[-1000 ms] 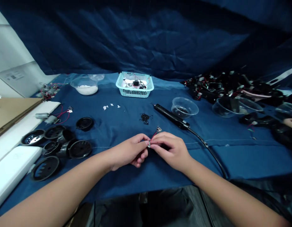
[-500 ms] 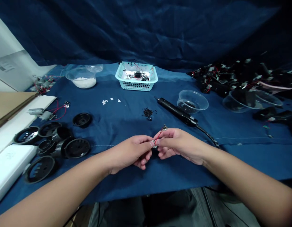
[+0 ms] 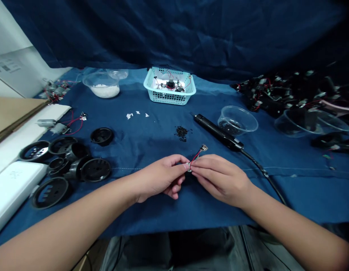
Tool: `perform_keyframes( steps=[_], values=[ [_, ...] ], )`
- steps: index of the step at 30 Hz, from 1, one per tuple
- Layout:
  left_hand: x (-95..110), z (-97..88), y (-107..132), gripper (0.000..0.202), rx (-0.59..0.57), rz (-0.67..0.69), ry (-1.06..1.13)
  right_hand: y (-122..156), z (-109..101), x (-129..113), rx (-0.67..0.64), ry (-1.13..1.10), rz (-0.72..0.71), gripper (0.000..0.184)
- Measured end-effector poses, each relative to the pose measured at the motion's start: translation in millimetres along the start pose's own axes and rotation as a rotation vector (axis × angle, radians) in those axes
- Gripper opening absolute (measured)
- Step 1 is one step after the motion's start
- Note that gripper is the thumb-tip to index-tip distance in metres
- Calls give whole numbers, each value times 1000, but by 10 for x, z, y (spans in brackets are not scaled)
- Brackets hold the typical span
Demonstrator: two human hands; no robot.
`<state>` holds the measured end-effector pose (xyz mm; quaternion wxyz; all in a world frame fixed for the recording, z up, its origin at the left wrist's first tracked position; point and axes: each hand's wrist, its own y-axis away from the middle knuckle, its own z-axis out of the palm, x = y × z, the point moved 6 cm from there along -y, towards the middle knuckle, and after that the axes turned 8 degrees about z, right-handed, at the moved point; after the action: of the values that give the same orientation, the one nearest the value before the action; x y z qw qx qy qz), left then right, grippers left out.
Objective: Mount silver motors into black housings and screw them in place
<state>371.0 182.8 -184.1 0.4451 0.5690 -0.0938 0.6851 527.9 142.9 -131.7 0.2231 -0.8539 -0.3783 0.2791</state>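
In front of me, near the table's front edge, my left hand pinches a small wired part between thumb and fingertips. Its pale body is mostly covered by the fingers. Red and dark wires rise from it to a little metallic end piece. My right hand is closed at the same part from the other side, back of the hand upward, its thumb hidden. Just beyond the hands lies a heap of small black screws. An electric screwdriver rests to the right of the heap, tip pointing away.
Black round housings cluster at left beside a white box and wired motors. A light-blue basket of wired parts stands at the back. Clear bowls and a tangled pile of wired black parts occupy the right.
My right hand has turned over, so its back now faces up and its fingers cover the thumb. The view has shifted slightly; the wired part stays between both hands.
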Motion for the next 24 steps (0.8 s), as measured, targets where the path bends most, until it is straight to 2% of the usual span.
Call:
perform_keyframes(
  steps=[3, 5, 8, 10, 12, 14, 17, 20, 24],
  values=[
    [-3, -16, -13, 24, 35, 41, -31, -17, -3, 27, -38, 11, -67, 36],
    [48, -67, -5, 22, 108, 149, -188, -28, 12, 60, -43, -7, -50, 35],
    [241, -90, 92, 15, 188, 489, -677, -5, 45, 98, -24, -32, 8, 36],
    [318, -22, 195, 14, 150, 700, -1009, 31, 71, 114, -23, -34, 57, 36],
    [321, 27, 272, 23, 88, 804, -1265, 63, 90, 116, -32, -34, 94, 36],
    [325, 35, 315, 30, 61, 848, -1436, 80, 89, 100, -26, -45, 105, 37],
    [401, 69, 367, 32, 40, 1015, -1524, 78, 68, 58, 3, -57, 80, 38],
    [472, 114, 400, 30, 9, 1210, -1495, 69, 65, 48, 18, -60, 80, 34],
    [447, 76, 354, 28, -12, 1189, -1419, 64, 71, 56, 35, -76, 77, 31]
  ],
)
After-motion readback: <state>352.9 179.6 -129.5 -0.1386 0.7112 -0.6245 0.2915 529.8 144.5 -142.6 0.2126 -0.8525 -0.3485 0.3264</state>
